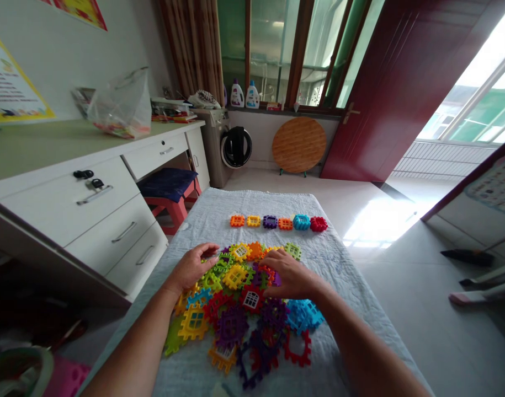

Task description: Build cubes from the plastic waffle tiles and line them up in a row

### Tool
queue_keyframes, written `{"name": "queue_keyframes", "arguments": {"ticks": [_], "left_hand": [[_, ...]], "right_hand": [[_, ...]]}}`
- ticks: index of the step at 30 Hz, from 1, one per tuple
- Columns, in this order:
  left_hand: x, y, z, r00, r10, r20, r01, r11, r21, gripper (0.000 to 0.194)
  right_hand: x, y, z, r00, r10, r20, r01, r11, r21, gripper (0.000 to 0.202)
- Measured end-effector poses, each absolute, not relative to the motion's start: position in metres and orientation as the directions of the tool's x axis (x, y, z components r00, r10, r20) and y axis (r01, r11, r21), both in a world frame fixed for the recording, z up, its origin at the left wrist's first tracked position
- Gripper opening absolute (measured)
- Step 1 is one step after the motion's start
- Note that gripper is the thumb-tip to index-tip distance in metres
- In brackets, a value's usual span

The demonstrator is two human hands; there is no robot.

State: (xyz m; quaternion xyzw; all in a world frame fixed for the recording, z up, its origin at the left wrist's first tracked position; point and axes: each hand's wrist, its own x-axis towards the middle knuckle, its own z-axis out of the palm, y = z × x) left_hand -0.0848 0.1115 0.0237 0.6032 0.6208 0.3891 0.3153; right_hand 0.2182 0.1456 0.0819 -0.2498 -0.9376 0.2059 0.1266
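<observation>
A heap of plastic interlocking window blocks lies on the cloth-covered table (351, 309) in front of me. It mixes yellow blocks (235, 276), purple blocks (231, 326), blue blocks (304, 315), red, green and orange ones. My left hand (193, 268) rests at the heap's left edge, fingers curved and apart, beside green blocks (223, 263). Over the right side reaches my right hand (292, 274), thumb and fingers apart near a red block with a white window (251, 299). I see nothing held in either hand. Beyond the heap, a row of blocks (270, 222) runs across the cloth; its blue stack (301, 222) and red stack (319, 224) stand at the right end.
To the left stands a white desk (111, 220) with a plastic bag (126, 107) on it. A stool (169, 187) is tucked beneath. Farther back are a washing machine (217, 143), a round wooden tabletop (299, 144) and a dark red door (384, 88).
</observation>
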Motion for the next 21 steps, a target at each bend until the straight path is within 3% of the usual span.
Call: {"name": "queue_keyframes", "arguments": {"ticks": [7, 13, 21], "left_hand": [[-0.085, 0.111, 0.024, -0.070, 0.994, 0.081, 0.506, -0.035, 0.862, 0.043], [-0.085, 0.111, 0.025, -0.080, 0.995, 0.068, 0.498, -0.019, 0.867, 0.046], [-0.082, 0.110, 0.028, -0.072, 0.993, 0.094, 0.544, -0.039, 0.838, 0.044]], "right_hand": [[0.209, 0.138, 0.075, -0.834, 0.546, 0.079, 0.446, 0.752, -0.485, 0.045], [0.216, 0.145, 0.071, -0.783, 0.594, 0.184, 0.452, 0.747, -0.488, 0.057], [0.231, 0.161, 0.069, -0.675, 0.694, 0.249, 0.527, 0.690, -0.496, 0.048]]}}
